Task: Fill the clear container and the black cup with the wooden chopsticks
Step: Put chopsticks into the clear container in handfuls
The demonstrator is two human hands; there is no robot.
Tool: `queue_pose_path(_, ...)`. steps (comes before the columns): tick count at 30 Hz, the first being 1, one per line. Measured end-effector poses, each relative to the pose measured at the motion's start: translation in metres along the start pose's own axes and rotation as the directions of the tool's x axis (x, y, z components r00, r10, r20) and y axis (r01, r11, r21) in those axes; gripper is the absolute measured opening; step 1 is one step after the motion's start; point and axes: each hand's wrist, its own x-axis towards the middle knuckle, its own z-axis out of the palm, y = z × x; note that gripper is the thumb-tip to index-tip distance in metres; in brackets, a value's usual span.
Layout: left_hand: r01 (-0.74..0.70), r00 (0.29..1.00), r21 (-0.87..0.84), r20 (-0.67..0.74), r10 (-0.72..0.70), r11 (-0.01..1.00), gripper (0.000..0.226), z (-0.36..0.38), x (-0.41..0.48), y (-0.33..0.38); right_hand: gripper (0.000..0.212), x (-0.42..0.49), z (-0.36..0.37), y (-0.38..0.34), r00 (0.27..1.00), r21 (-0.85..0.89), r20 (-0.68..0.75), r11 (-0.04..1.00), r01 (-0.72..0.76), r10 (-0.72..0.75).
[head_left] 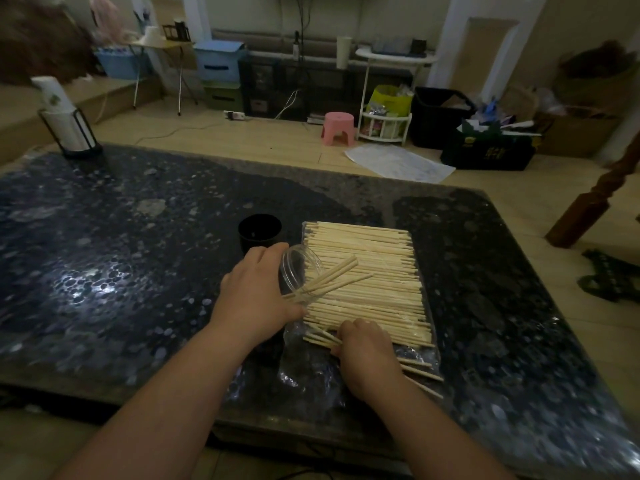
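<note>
Here, the fingers (269, 252) of the left hand (256, 292) are wrapped round the clear container (292, 271), held tilted with a few sticks poking out. A bunch is pinched by the right hand (367, 351) at the near edge of the wooden chopsticks (367, 251) on the bench (138, 237). The black cup (259, 233) stands just behind the container. Yellow print on a floor crate (491, 155) cannot be read.

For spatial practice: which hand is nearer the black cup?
Left. The left hand holds the clear container by the black cup; the right hand grips wooden chopsticks nearer the person.
</note>
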Motion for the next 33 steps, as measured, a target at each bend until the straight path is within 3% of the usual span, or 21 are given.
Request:
queue_pose_path(4, -0.003, 1.000, 0.008, -0.001, 0.003, 1.000, 0.106, 0.000, 0.000, 0.000, 0.021, -0.001, -0.003, -0.001, 1.000, 0.053, 0.013, 0.999, 0.011, -0.011)
queue_pose_path(11, -0.010, 1.000, 0.003, -0.004, 0.010, 1.000, 0.106, 0.001, 0.000, 0.000, 0.022, -0.009, -0.009, -0.007, 0.999, -0.052, 0.029, 0.998, 0.026, -0.024)
queue_pose_path(23, -0.005, 0.998, -0.038, -0.068, 0.003, 0.999, 0.107, 0.001, 0.004, -0.002, 0.027, -0.027, -0.055, -0.009, 0.999, 0.055, -0.037, 0.998, 0.025, -0.023)
queue_pose_path(27, 0.019, 0.995, -0.044, -0.096, -0.023, 0.999, 0.110, 0.001, 0.006, -0.005, 0.036, -0.036, -0.072, -0.015, 0.986, -0.025, -0.128, 0.994, 0.103, -0.105)
queue_pose_path(31, 0.031, 0.995, -0.047, -0.095, -0.035, 0.998, 0.111, 0.003, 0.007, -0.007, 0.031, -0.037, -0.089, -0.014, 0.954, -0.118, -0.231, 0.979, 0.167, -0.191)
queue_pose_path(33, 0.029, 0.996, -0.028, -0.081, -0.031, 0.999, 0.111, 0.004, 0.007, -0.007, 0.035, -0.034, -0.091, -0.008, 0.871, -0.140, -0.427, 0.969, 0.202, -0.243)
